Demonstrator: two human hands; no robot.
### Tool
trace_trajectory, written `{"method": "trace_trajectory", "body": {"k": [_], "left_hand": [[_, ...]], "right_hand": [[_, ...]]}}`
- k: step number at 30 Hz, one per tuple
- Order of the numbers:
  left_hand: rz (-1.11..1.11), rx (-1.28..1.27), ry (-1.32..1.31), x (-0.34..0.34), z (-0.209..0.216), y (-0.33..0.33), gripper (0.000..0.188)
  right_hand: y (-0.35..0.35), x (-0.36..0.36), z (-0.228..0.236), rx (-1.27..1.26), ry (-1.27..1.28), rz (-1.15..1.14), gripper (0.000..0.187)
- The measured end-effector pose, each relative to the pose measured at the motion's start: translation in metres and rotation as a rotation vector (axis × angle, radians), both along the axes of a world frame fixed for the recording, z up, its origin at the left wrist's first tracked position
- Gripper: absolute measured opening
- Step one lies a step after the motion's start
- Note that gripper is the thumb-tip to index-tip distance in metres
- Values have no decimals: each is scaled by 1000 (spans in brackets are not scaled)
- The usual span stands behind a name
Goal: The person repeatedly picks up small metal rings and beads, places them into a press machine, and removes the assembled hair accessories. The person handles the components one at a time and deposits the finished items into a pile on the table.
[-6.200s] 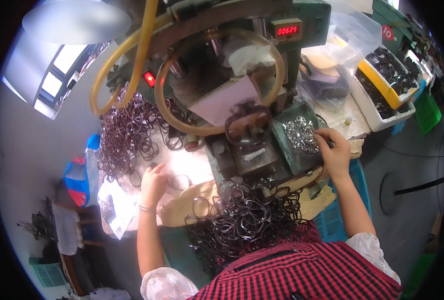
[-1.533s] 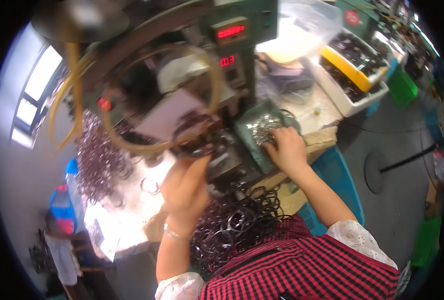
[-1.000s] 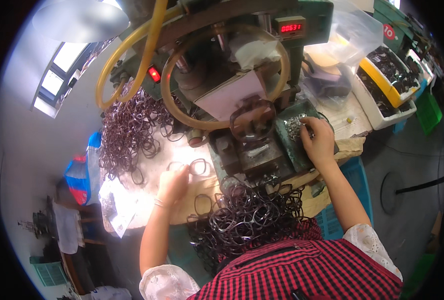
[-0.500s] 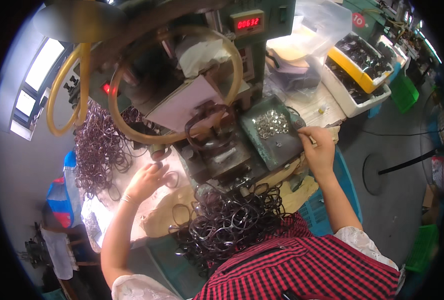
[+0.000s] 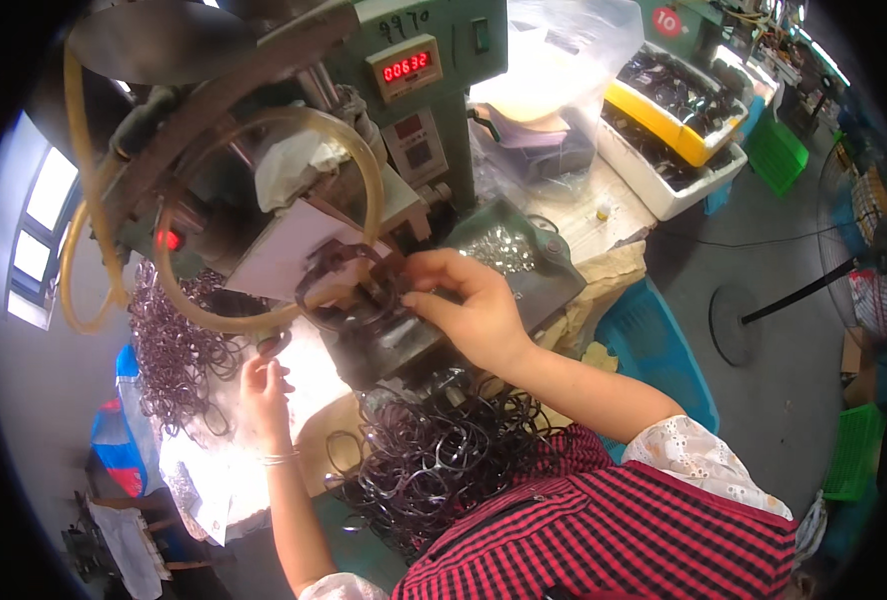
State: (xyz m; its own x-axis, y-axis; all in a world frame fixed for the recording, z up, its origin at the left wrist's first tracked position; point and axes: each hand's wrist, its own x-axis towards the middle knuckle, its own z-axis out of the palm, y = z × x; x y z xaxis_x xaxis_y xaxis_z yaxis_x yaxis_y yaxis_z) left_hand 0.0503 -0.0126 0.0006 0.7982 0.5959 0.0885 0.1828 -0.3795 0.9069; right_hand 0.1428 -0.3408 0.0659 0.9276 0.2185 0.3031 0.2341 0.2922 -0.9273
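Observation:
My right hand [image 5: 476,310] reaches to the die of a green bench press [image 5: 439,190]. Its thumb and index finger come together beside a dark oval band [image 5: 314,290] that sits around the die. Whatever is between those fingertips is too small to make out. My left hand [image 5: 267,388] is below a dark rounded machine part [image 5: 274,345], fingers loosely bent and apart, with nothing visible in them. Behind my right wrist, a green metal tray [image 5: 564,272] holds small shiny metal pieces [image 5: 502,248]. A heap of dark glossy bands [image 5: 444,455] lies in front of me.
More dark bands [image 5: 179,350] are piled left of the press. A yellowish hose [image 5: 379,185] loops before it. On the right stand a blue basket [image 5: 664,345], a yellow bin [image 5: 654,125], a white bin [image 5: 679,205] and a fan stand [image 5: 732,325].
My right hand has moved left from the tray's edge to the die. My left hand has drawn its fingers in near the rounded machine part. The view has shifted, turning slightly.

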Motion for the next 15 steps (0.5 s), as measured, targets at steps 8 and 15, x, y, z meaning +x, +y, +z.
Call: {"method": "trace_trajectory", "body": {"k": [8,15], "left_hand": [[183,-319,-508,-10,47,-64,28],[-222,589,-536,-51,123,-133,14]], "right_hand": [[5,-16,28,109,191,129,40],[-34,-8,27,-285,-173,-53,38]]}}
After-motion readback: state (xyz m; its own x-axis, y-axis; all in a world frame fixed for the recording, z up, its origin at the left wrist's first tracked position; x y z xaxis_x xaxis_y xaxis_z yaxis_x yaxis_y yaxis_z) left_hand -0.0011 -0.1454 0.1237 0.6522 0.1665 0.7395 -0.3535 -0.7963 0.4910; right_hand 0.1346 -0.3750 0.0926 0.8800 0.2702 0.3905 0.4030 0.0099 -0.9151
